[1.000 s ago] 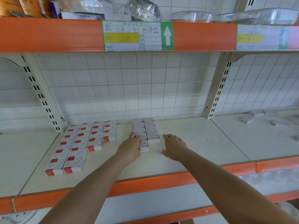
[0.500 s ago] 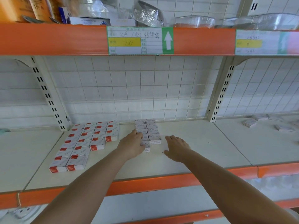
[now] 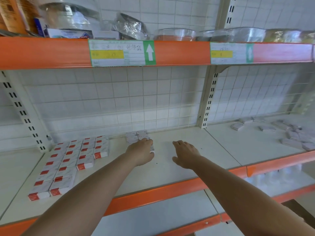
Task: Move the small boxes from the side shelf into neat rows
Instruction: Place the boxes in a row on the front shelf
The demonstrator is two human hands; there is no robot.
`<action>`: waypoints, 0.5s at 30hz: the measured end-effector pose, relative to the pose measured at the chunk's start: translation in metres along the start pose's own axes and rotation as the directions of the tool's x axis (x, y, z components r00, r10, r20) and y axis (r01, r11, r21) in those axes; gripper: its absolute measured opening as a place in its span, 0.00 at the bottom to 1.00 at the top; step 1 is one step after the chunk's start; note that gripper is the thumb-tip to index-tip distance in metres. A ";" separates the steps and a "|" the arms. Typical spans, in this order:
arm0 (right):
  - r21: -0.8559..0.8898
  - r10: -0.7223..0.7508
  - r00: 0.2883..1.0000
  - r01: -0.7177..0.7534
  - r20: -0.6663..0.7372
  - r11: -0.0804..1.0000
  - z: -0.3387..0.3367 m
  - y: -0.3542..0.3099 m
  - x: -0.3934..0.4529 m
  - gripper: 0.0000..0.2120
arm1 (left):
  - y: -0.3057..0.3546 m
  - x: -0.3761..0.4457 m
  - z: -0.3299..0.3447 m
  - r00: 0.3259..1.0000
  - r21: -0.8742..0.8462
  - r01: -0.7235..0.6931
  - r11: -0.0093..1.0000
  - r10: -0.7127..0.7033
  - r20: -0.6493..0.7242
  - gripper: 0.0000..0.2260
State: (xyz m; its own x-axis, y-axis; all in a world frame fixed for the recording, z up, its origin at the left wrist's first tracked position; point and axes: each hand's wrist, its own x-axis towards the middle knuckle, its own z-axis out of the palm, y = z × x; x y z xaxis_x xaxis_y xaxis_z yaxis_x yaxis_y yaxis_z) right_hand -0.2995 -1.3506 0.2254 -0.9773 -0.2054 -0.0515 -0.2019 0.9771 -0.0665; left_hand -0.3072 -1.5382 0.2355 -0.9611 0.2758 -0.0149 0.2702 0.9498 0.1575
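Resting on the white boxes (image 3: 137, 136) in two short rows mid-shelf, the left hand (image 3: 142, 153) covers the front ones; whether it grips any, I cannot tell. Right hand (image 3: 185, 155) hovers beside them, fingers relaxed, holding nothing. Loose boxes (image 3: 291, 136) lie scattered on the side shelf (image 3: 252, 145). Risk: a sideways nudge from the left hand could skew the rows.

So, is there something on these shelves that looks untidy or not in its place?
Yes. The pale small boxes on the right side shelf lie scattered at mixed angles, some overlapping. The red-labelled boxes at the left sit in straight rows, and the short rows by the left hand look neat.
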 end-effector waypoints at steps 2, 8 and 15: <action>0.005 0.014 1.000 -0.014 -0.006 1.000 -0.001 0.005 -0.001 0.27 | 0.006 0.003 0.002 1.000 -0.002 -0.017 1.000 0.017 0.000 0.18; 0.031 0.011 1.000 -0.010 -0.020 0.999 -0.005 0.022 -0.004 0.28 | 0.026 0.015 0.004 0.998 0.019 -0.054 0.998 0.053 0.032 0.18; 0.072 -0.034 0.999 0.036 -0.030 0.997 -0.008 0.063 -0.008 0.28 | 0.070 0.035 0.010 0.997 0.031 -0.062 0.998 0.060 0.053 0.18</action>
State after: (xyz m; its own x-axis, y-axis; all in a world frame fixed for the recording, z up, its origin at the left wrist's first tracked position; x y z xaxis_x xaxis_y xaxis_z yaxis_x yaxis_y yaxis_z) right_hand -0.3053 -1.2867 0.2295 -0.9714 -0.2365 -0.0196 -0.2316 0.9627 -0.1402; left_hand -0.3210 -1.4603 0.2365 -0.9387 0.3399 -0.0574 0.3308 0.9351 0.1272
